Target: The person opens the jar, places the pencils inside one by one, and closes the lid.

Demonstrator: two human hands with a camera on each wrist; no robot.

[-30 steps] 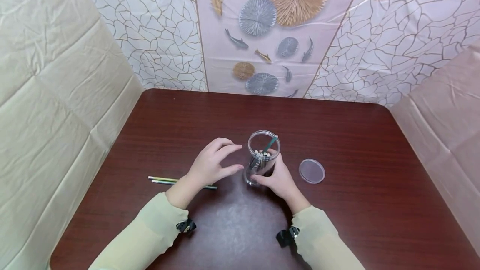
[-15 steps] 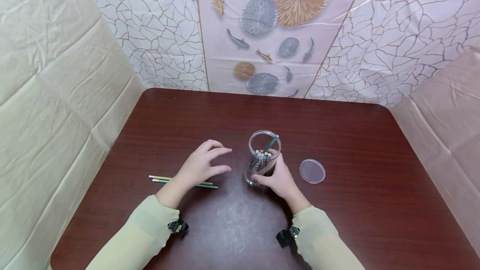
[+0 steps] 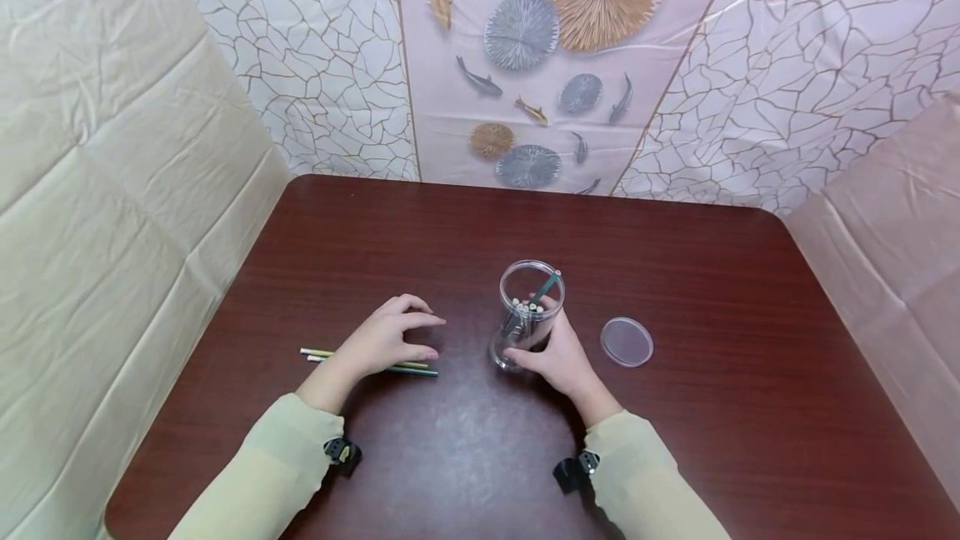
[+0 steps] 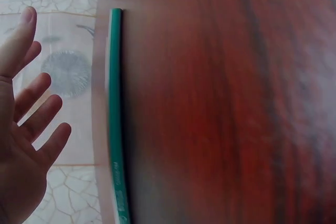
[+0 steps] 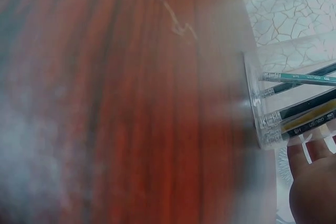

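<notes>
My right hand (image 3: 553,354) grips a clear round jar (image 3: 504,350) that stands upright on the table. Several pencils (image 5: 310,121) stand inside it, and a green one (image 3: 545,288) leans higher than the others. My left hand (image 3: 384,338), fingers spread and slightly bent, hovers above two pencils lying on the table at the left. One is yellowish (image 3: 315,352); the other is green (image 4: 115,103), long in the left wrist view. That hand holds nothing, and its wrist hides the middle of the two pencils.
A clear round lid (image 3: 626,342) lies flat on the table to the right of the jar. The dark red-brown table (image 3: 712,440) has rounded far corners. A patterned cloth (image 3: 352,65) hangs behind it, with pale cloth walls at both sides.
My left hand has moved left and slightly down, away from the jar and over the two lying pencils. The right hand keeps its hold on the jar.
</notes>
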